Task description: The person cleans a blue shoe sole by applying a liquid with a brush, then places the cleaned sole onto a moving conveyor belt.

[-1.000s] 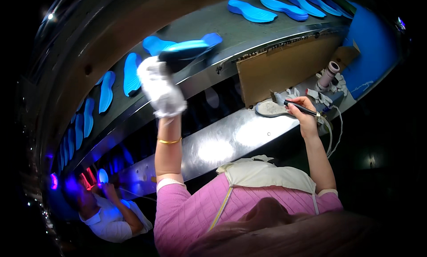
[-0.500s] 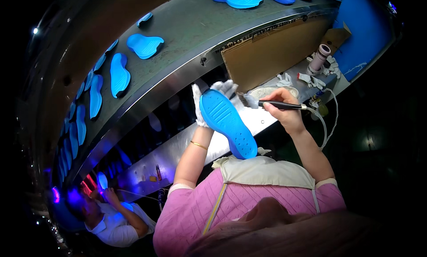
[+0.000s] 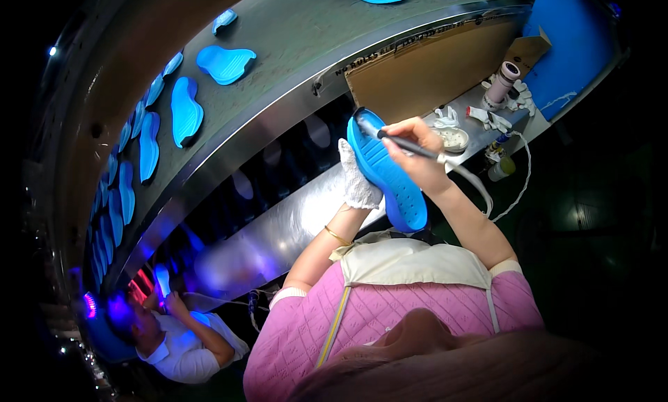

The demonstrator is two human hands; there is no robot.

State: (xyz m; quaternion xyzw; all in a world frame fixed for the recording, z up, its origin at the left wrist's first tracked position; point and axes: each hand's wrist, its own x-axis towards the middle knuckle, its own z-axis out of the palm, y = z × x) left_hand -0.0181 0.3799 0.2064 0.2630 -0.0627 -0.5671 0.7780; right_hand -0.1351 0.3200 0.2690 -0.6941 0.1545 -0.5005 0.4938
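Note:
A blue shoe sole [image 3: 390,169] with grooves across its middle and small holes at its near end is tilted up in front of my chest. My left hand [image 3: 360,186], in a white knitted glove, is closed on the sole's left side and underside; some of its fingers are hidden behind it. My bare right hand [image 3: 423,164] pinches a black-handled brush [image 3: 407,146] with a pale tube [image 3: 473,178] running from its rear end. The bristles lie against the upper face of the sole near its far end.
Beyond me a curved dark belt [image 3: 292,33] with a metal edge carries several blue soles [image 3: 226,64]. A cardboard sheet [image 3: 431,68] leans by its edge. On the metal bench right stand a pink bottle [image 3: 502,85], gloves [image 3: 487,118] and a pale dish [image 3: 454,139]. Lower left, a co-worker [image 3: 184,346] handles another sole.
My left hand has moved right with the sole, turning it more upright. My right hand has brought the brush from beside the sole onto its far end. Some belt soles have shifted slightly.

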